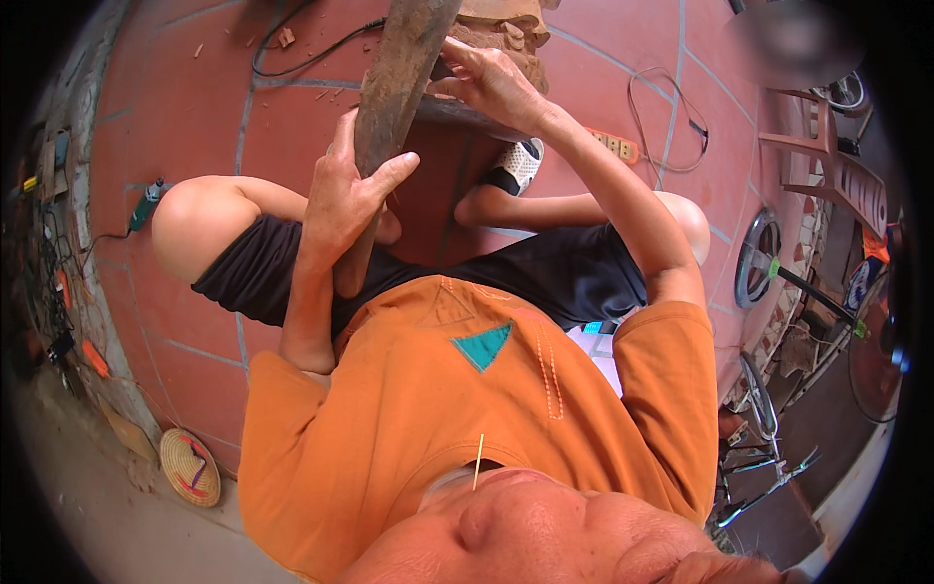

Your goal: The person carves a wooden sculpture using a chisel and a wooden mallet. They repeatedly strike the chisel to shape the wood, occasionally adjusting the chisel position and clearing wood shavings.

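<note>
A long, worn brown piece of wood slants from the top of the view down to my lap, its narrow lower end resting near my shirt. My left hand is wrapped around its lower part, thumb on the right side. By the upper right edge of the wood is my right hand, its fingers apart and reaching to that edge; some fingertips are partly hidden. Just beyond them stands a carved, light-brown block of wood, partly covered by the long piece.
An orange power strip with a looped cable lies on the red tiled floor. A green power tool rests left of my knee. A plastic chair and a round-based stand are at the right, a woven hat at lower left.
</note>
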The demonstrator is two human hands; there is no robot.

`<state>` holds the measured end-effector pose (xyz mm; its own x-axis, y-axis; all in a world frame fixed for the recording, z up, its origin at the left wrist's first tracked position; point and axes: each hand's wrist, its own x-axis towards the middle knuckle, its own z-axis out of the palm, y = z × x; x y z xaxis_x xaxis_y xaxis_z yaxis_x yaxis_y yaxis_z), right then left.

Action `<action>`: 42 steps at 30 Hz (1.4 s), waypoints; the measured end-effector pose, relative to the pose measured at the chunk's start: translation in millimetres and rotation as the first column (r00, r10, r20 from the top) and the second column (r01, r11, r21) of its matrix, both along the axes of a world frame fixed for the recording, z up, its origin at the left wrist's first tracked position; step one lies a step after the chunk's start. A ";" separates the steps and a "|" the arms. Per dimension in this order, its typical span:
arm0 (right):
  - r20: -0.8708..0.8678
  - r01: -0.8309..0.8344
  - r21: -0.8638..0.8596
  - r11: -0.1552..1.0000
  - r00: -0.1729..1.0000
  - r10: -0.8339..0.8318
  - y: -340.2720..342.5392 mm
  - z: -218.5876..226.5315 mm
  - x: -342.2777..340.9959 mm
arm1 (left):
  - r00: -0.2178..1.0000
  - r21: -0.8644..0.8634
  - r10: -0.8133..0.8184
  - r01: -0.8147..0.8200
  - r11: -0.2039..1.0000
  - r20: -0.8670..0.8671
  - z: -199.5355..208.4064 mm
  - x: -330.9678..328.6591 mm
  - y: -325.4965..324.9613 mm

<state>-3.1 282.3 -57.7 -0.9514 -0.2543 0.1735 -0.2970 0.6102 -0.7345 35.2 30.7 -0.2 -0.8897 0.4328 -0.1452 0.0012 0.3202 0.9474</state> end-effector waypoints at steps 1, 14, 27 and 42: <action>0.003 0.001 -0.017 1.000 1.000 -0.001 -1.1 -0.2 0.2 | 0.982 0.121 -0.004 -0.020 0.992 0.189 2.9 0.0 -0.5; -0.021 -0.021 -0.010 1.000 1.000 0.021 -1.3 -7.1 -3.8 | 0.980 0.114 0.015 -0.038 0.993 0.199 1.5 -5.4 -0.6; -0.008 0.018 0.017 1.000 1.000 -0.018 -1.6 -10.0 -7.4 | 0.977 0.220 0.077 -0.121 0.968 0.197 -8.4 1.3 -12.8; 0.035 0.024 0.048 0.999 0.999 -0.026 -4.8 -4.9 -10.0 | 0.982 0.205 0.048 -0.086 0.975 0.184 -21.3 4.8 -7.6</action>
<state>-13.1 277.6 -62.5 -0.9630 -0.2375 0.1276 -0.2553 0.6513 -0.7146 40.0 23.2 -21.5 -0.8859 0.4109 -0.2151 -0.1874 0.1071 0.9764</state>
